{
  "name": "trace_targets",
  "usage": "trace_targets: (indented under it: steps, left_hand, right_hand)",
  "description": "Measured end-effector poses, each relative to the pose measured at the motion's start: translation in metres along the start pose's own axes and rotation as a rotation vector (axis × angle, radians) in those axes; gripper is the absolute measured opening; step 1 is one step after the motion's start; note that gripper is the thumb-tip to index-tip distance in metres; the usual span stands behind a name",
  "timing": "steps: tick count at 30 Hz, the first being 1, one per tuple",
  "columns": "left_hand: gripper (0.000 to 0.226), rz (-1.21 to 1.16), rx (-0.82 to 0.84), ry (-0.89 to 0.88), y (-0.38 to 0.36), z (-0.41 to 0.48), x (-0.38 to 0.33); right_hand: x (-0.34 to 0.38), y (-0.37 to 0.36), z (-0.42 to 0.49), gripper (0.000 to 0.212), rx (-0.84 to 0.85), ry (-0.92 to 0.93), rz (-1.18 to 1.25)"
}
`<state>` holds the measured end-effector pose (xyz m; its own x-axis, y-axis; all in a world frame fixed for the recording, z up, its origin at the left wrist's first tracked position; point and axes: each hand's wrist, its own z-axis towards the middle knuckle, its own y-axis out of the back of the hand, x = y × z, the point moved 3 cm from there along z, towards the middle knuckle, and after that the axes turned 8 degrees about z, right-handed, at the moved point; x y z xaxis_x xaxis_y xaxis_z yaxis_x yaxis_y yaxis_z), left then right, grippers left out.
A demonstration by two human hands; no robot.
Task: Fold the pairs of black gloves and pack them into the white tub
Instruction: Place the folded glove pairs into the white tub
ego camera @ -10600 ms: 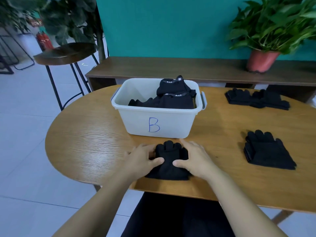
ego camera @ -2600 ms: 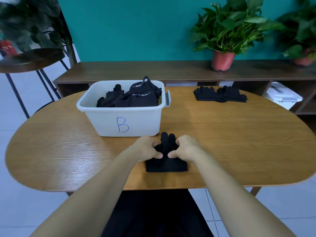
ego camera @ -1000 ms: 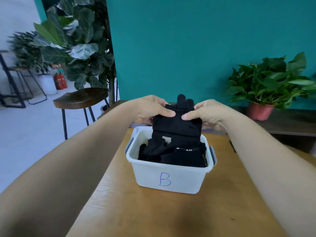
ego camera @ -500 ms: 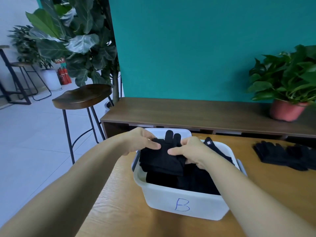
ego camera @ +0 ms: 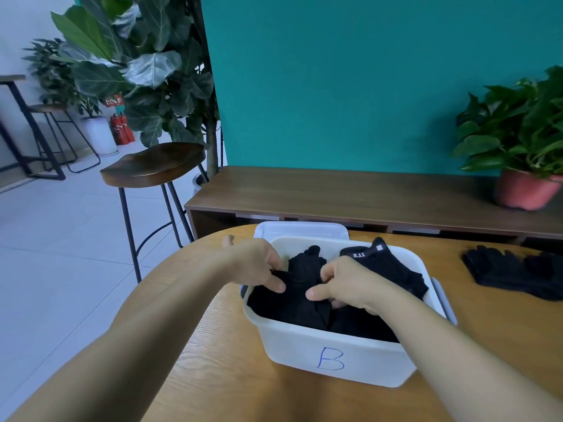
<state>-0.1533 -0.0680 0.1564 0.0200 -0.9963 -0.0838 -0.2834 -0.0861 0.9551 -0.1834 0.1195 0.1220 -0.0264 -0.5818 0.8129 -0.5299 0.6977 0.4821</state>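
- Now: folded glove pair [ego camera: 301, 284] sits in the left side of the white tub [ego camera: 304, 348], atop other gloves [ego camera: 387, 266].
- Left hand [ego camera: 256, 264] and right hand [ego camera: 344, 284] each pinch it, fingers curled.
- Judged soft, light, springy; grip at the fold edges.
- Loose gloves [ego camera: 515, 275] lie on the table [ego camera: 231, 360], right of the tub.

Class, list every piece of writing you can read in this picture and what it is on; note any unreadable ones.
"B": blue, on the front wall of the white tub.
"5.11": white, on the cuff of a black glove in the tub.
Red sign, far left background: too blurred to read.
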Motion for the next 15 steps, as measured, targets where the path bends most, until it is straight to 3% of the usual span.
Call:
trace_targets:
  steps: [7, 15]
  left_hand:
    - [0.022, -0.031, -0.081, -0.182, -0.013, 0.003, 0.006]
    - [0.041, -0.049, -0.185, -0.25, -0.032, 0.002, 0.007]
  right_hand:
    - [-0.004, 0.001, -0.002, 0.032, -0.026, 0.063, -0.021]
    - [-0.007, -0.001, -0.003, 0.033, -0.077, 0.099, -0.058]
